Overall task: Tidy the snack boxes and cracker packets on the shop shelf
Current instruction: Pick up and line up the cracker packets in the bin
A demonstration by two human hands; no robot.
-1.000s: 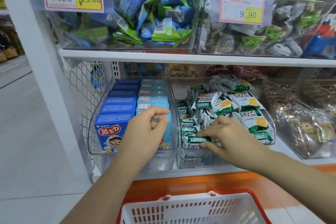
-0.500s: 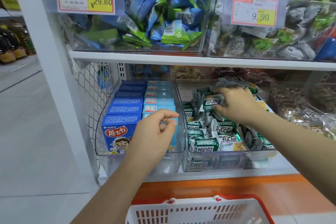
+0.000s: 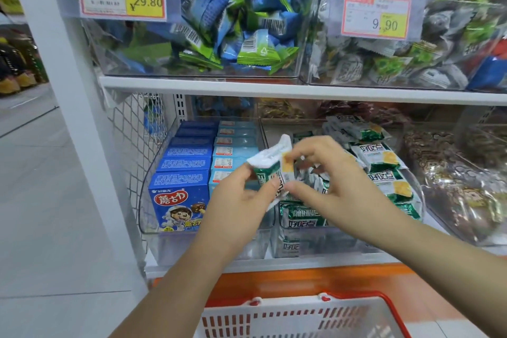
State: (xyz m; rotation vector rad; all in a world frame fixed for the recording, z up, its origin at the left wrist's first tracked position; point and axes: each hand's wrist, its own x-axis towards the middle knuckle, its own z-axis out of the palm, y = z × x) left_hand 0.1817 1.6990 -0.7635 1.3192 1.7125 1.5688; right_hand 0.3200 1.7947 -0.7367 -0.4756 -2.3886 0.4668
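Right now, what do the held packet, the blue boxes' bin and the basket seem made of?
White-and-green cracker packet: thin glossy plastic film, crinkled, crimped end. Clear bin: rigid transparent plastic, probably acrylic; contents show through. White slotted basket: moulded plastic, matte, red rim.

basket [image 3: 290,304] cut off at bottom edge; print on packet [image 3: 271,156] blurred.

Packets [image 3: 378,156]: glossy, crinkled plastic film.
Boxes [image 3: 179,197]: smooth printed cardboard, slight sheen.
Bins [image 3: 170,244]: clear, shiny hard plastic.
Basket [image 3: 288,307], bottom of frame: matt slotted plastic.
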